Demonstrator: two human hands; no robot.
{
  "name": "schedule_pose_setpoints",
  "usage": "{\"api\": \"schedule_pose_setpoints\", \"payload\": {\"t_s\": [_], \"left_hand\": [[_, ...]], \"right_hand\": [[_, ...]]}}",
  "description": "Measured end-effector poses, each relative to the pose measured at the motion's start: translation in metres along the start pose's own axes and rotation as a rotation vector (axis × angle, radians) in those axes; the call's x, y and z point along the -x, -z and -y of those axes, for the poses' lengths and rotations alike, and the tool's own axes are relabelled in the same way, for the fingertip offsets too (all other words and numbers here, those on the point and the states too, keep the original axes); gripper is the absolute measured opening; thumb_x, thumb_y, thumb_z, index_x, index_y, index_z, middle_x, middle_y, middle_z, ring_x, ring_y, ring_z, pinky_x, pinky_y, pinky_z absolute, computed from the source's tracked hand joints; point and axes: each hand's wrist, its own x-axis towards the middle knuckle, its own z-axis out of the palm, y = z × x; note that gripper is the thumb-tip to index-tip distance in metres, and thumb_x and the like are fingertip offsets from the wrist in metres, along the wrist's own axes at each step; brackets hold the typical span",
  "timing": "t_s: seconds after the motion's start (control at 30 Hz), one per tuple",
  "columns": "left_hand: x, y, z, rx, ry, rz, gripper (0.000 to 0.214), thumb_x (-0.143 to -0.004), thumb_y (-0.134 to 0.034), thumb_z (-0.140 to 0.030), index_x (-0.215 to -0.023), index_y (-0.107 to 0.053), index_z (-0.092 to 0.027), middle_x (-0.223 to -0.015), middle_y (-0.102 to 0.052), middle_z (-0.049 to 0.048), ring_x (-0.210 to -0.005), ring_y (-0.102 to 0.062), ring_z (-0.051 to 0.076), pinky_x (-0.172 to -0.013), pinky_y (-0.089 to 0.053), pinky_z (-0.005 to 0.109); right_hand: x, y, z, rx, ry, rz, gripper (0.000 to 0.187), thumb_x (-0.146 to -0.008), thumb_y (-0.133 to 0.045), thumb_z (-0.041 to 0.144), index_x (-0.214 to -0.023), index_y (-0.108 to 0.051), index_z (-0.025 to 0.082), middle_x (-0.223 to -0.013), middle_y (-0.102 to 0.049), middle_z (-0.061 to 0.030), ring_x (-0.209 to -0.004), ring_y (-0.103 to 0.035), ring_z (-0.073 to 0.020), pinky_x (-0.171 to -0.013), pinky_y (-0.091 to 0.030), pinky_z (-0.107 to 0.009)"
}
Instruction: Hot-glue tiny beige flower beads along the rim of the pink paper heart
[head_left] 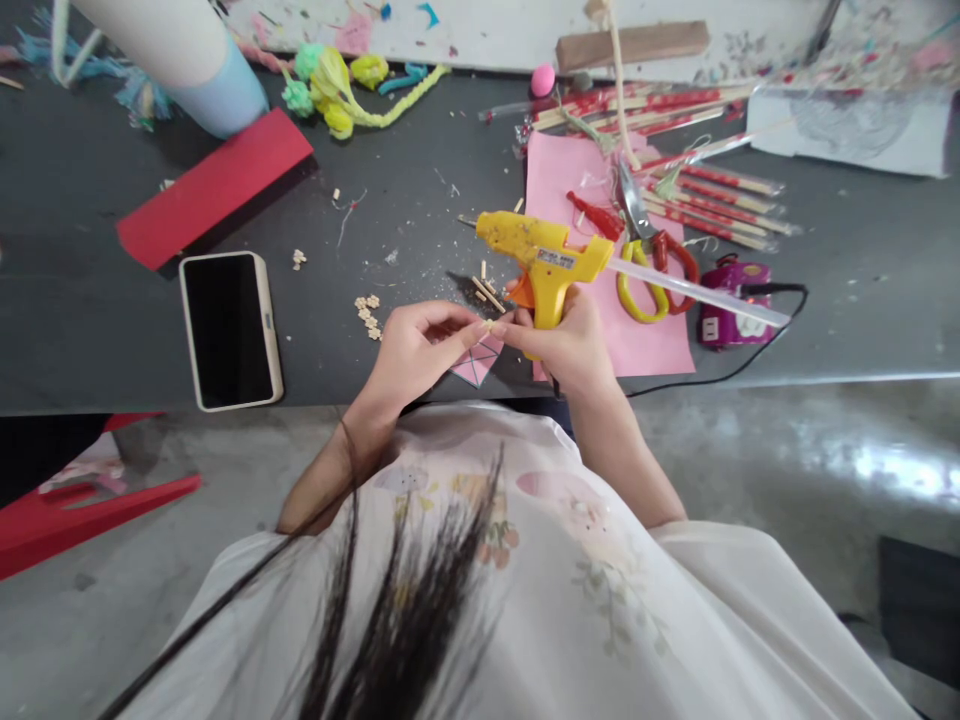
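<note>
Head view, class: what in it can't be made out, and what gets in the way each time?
All in the head view:
Pale piece: full shape, covered by the left hand and right hand.
Lined pink paper: upper part, behind the hands.
Yellow glue gun: part of its handle, behind the right hand.
Gun label: lettering, too small and blurred.
White-and-blue container: upper end, cut off by the top edge.

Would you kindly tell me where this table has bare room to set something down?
The table is bare left of the phone, below the red piece, and at the right, beyond the black cord and below the white sheet. It is crowded from the left hand, beside small pale pieces, to the pink sheet with its scissors and sticks.
</note>
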Motion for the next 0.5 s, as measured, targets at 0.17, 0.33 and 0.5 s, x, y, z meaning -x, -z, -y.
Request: {"api": "schedule_pose_setpoints", "payload": {"t_s": [0.17,0.33,0.5], "left_hand": [[0.0,-0.0014,0.0016,-0.027,-0.04,-0.003,0.013,-0.079,-0.079,-0.033,-0.076,-0.076,-0.021,-0.07,-0.074,-0.0011,-0.061,-0.066,0.011,-0.056,-0.052,0.02],[0.0032,-0.0019,0.0036,-0.067,-0.039,-0.012,0.017,-0.081,-0.078,-0.036,-0.077,-0.075,-0.02,-0.071,-0.073,-0.0002,-0.063,-0.065,0.011,-0.057,-0.049,0.021],[0.0068,-0.0013,0.0098,-0.172,-0.057,-0.043,0.02,-0.084,-0.075,-0.039,-0.082,-0.076,-0.019,-0.075,-0.074,0.0006,-0.066,-0.064,0.012,-0.06,-0.048,0.022]], "right_hand": [[-0.0006,0.001,-0.0024,0.004,0.0,0.012,0.056,-0.053,-0.092,0.049,-0.09,-0.058,0.026,-0.051,-0.039,0.0124,-0.062,-0.064,-0.0174,-0.069,-0.062,-0.038],[0.0,0.0016,-0.0029,0.035,-0.034,0.004,0.053,-0.054,-0.093,0.043,-0.088,-0.057,0.025,-0.053,-0.04,0.0115,-0.066,-0.066,-0.0187,-0.07,-0.062,-0.038],[0.0004,0.0005,-0.005,0.075,-0.071,-0.025,0.049,-0.056,-0.091,0.038,-0.089,-0.058,0.024,-0.054,-0.042,0.0116,-0.064,-0.063,-0.0166,-0.069,-0.061,-0.037]]}}
